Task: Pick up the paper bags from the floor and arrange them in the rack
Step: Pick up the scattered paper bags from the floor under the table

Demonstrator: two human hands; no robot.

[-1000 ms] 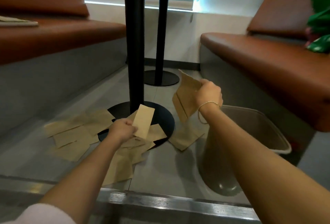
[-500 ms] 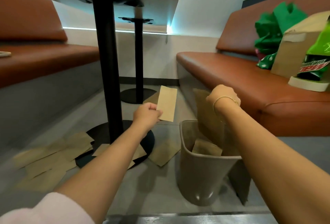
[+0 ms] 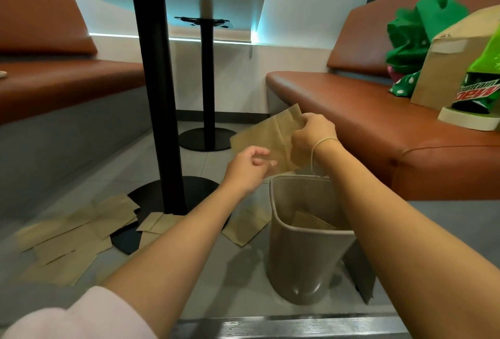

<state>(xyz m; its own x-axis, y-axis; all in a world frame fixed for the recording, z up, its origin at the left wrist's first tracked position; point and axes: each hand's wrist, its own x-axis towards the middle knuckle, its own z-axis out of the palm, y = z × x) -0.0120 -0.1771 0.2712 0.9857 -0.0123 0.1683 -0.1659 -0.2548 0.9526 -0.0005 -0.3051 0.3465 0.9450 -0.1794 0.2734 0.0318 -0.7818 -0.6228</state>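
Flat, creased brown paper bags [image 3: 67,241] lie scattered on the grey tiled floor [image 3: 235,271] around the black desk base [image 3: 151,203]. The left hand [image 3: 247,169], loosely curled, now holds nothing; its bag has passed to the right hand [image 3: 313,134], which pinches a wrinkled paper bag [image 3: 266,139] above the smooth taupe plastic bin [image 3: 305,252], where another bag rests.

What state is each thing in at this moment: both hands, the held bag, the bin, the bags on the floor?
Right hand: grips the held paper bag at its upper edge.
Left hand: fingers loosely curled just below the bag; contact unclear.
Held paper bag: flat, tilted, above the bin.
Bin: upright, open, with at least one bag inside.
Floor bags: flat, scattered around the table base.
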